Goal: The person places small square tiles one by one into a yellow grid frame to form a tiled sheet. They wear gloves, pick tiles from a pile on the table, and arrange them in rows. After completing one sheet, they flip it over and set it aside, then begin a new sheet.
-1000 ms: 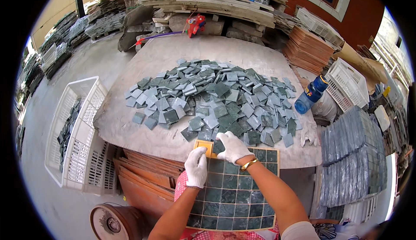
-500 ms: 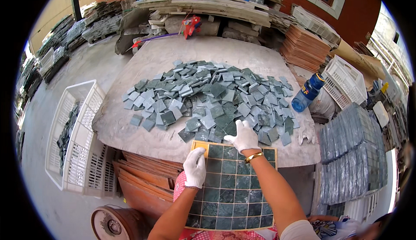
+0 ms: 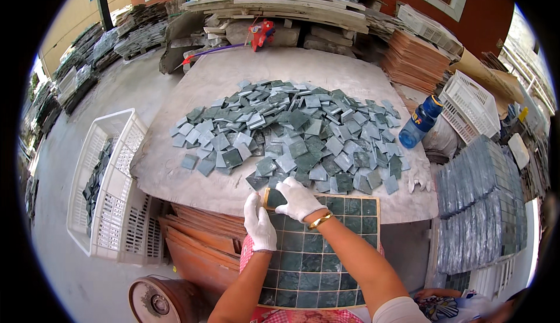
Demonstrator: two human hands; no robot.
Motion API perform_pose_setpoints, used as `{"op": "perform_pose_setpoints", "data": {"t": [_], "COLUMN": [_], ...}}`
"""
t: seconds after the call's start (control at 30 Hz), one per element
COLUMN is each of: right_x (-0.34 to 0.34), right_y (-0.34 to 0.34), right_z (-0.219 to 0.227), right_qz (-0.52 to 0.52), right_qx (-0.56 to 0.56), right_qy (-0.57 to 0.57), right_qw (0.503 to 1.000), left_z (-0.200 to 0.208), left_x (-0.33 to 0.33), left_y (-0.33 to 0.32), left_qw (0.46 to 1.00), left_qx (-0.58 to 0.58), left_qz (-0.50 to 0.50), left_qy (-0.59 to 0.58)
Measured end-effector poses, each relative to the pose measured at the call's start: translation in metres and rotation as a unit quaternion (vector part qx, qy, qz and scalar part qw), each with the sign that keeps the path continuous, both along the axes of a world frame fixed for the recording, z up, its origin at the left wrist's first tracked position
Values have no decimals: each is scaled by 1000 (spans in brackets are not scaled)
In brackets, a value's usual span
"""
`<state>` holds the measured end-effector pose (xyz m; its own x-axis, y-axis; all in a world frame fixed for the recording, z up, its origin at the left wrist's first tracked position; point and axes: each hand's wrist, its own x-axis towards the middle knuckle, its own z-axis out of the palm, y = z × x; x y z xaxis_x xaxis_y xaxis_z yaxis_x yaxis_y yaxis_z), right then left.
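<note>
A wooden frame (image 3: 378, 212) holding a grid of dark green square stone tiles (image 3: 312, 243) lies tilted in front of me, against the near table edge. My right hand (image 3: 298, 200), in a white glove and with a gold bangle at the wrist, reaches over the frame's upper left corner. Its thumb and fingers close on a green stone tile (image 3: 273, 197) in that corner cell. Beside the frame's left edge is my white-gloved left hand (image 3: 259, 225), fingers stretched upward with nothing visible in them. Just beyond the frame spreads a heap of loose stone tiles (image 3: 291, 126).
The heap rests on a pale board table (image 3: 169, 192). At its right edge stand a blue bottle (image 3: 415, 126) and a crumpled white glove (image 3: 419, 178). A white crate (image 3: 116, 200) is at left; stacked tile sheets (image 3: 478, 200) are at right. Someone's arm shows lower right.
My right hand has moved left from the heap's edge to the frame's upper left corner, where a tile now covers the bare wood. My left hand has shifted off that corner to the left.
</note>
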<state>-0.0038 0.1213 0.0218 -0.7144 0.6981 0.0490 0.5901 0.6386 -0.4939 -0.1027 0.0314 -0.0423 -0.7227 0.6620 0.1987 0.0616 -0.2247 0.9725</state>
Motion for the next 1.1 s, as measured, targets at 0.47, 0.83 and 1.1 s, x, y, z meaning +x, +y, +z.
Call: {"op": "perform_pose_setpoints", "data": {"t": [0.47, 0.83, 1.1], "right_x": [113, 74, 140], "right_y": [-15, -63, -57], "right_z": [-5, -52, -61], "right_qz": [-224, -101, -276], "right_qx": [43, 158, 164], "right_qy": [183, 9, 41], "right_qw": [956, 982, 946], "left_z": [25, 23, 54], "left_x": [11, 3, 42], "left_y": [-1, 6, 10], "left_qw": [778, 705, 622], "left_qx": [-282, -299, -330], "left_qz": [-144, -198, -276], "left_qy": [543, 612, 654]}}
